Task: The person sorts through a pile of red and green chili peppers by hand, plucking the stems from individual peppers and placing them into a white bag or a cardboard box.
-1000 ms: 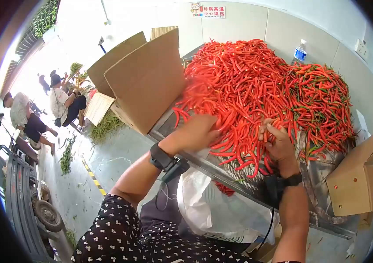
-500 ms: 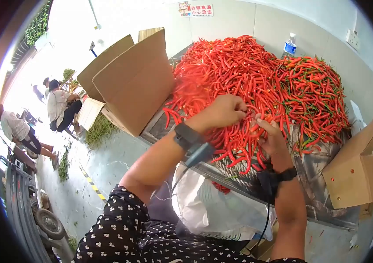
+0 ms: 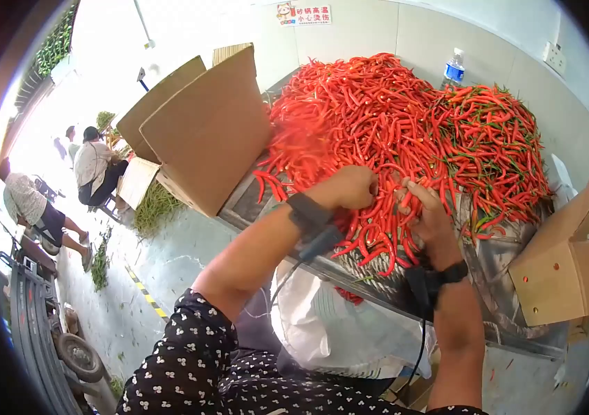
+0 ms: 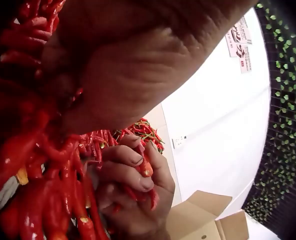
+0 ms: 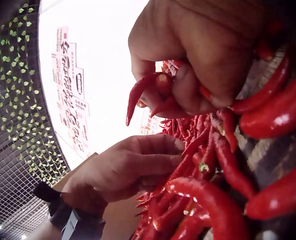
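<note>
Red chili peppers (image 3: 357, 104) lie in a large heap on the table. My right hand (image 3: 433, 218) has its fingers curled round several chili peppers (image 5: 163, 85), whose tips and cut ends poke out between the fingers. My left hand (image 3: 353, 187) is bent down to the near side of the heap, just left of the right hand. In the right wrist view its fingertips (image 5: 175, 145) come together at the chili peppers; I cannot tell whether they pinch one. Loose chili peppers (image 3: 381, 245) hang over a twisted rope (image 3: 377, 266) at the table's front.
Chili peppers with green stems (image 3: 495, 138) form a second pile at right. A tall cardboard box (image 3: 204, 131) stands left, an open carton (image 3: 550, 277) right. A water bottle (image 3: 454, 69) is behind the piles. A white sack (image 3: 308, 318) hangs below the table edge. People sit at far left.
My left hand has moved right from the heap's left front edge to beside my right hand, then slightly down and left. The right hand stays at the heap's front, holding chili peppers.
</note>
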